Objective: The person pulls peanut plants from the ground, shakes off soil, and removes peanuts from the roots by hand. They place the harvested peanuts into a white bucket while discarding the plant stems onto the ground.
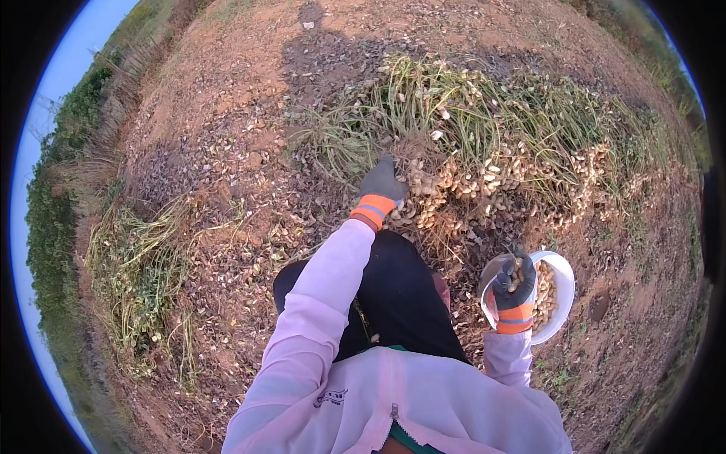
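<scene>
Both hands wear dark grey work gloves with orange cuffs. My left hand (pixel 384 183) rests at the root end of a long heap of uprooted peanut plants (pixel 482 113); its fingertips point away from me and are partly hidden, so its hold is unclear. Clusters of peanut pods (pixel 490 173) lie along the near side of the heap, just right of that hand. Over a white plastic bucket (pixel 561 318), my right hand (pixel 510 286) has its fingers curled around several peanut pods. More pods (pixel 545 295) fill part of the bucket beside it.
A smaller pile of pulled plants (pixel 142 278) lies at the left. Dry leaves cover much of the reddish soil (pixel 238 74). My bent knee in dark trousers (pixel 397 284) is between my arms. Green bushes (pixel 51 227) line the far left edge.
</scene>
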### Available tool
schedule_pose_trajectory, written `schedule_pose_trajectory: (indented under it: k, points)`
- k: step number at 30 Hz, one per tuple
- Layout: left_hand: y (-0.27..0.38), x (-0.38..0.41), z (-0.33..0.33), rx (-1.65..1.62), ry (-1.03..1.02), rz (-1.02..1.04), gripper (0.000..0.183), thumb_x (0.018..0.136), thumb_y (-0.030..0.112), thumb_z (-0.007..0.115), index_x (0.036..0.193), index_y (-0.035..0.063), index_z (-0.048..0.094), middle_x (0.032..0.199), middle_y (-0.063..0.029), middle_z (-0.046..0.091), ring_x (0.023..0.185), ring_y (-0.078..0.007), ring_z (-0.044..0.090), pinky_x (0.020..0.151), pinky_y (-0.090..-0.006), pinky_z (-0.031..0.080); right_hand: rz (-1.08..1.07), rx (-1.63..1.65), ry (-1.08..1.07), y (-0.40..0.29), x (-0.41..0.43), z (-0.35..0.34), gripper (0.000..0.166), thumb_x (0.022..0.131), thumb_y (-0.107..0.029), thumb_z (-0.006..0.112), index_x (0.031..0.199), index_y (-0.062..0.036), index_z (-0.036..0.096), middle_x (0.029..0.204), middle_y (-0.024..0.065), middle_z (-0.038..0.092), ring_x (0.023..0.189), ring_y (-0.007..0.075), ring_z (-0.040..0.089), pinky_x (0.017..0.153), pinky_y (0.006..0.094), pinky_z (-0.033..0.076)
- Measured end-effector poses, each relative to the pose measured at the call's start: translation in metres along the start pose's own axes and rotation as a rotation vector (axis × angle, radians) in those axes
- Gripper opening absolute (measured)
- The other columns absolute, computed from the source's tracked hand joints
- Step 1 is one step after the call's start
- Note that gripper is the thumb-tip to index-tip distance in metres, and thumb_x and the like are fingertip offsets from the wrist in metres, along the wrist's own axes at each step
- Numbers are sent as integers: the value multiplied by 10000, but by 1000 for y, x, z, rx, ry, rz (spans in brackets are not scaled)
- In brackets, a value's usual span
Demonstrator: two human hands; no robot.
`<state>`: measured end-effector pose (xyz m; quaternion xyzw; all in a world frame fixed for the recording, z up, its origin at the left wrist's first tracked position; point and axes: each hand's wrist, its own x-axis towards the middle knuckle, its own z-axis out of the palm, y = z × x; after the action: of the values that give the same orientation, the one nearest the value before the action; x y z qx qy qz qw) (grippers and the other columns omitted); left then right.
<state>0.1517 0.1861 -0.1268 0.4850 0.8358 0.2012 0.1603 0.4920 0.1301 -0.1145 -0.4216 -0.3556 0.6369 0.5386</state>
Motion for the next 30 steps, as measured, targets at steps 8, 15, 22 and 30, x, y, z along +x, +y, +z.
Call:
schedule_pose_trajectory:
  k: [8, 15, 22, 30]
  points:
    - [13, -16, -34, -181, 195, 39, 816, 537, 329, 739, 1201, 6, 391, 983, -193, 595, 886, -341, 582, 785, -375, 460, -591, -1468, 398, -56, 15, -135, 564, 728, -192, 679, 1200, -20, 423, 1102, 172, 511, 998, 305, 508, 875, 366, 406]
    - [-6, -23, -46, -448, 172, 274, 784, 572, 225, 761, 1209, -13, 371, 1052, -142, 584, 911, -251, 585, 809, -334, 454, -109, -473, -294, -26, 2, 80, 393, 747, -50, 612, 1123, -31, 499, 979, 76, 549, 838, 140, 561, 702, 249, 459]
    - [-7, -56, -109, -1319, -465, 297, 213, 831, 100, 505, 1027, 19, 480, 823, -61, 559, 747, -158, 574, 694, -296, 496, -168, -118, -377, -2, 27, 186, 381, 771, -35, 586, 1138, -39, 484, 897, 49, 565, 755, 127, 549, 665, 249, 457]
    - [-62, -30, -67, -1610, -592, 465, 355, 870, 226, 479, 1162, 37, 413, 1068, -84, 519, 893, -233, 556, 782, -354, 484, -227, -142, -684, 17, 65, 226, 449, 748, -74, 617, 1166, -17, 465, 1095, 94, 509, 930, 129, 516, 724, 268, 464]
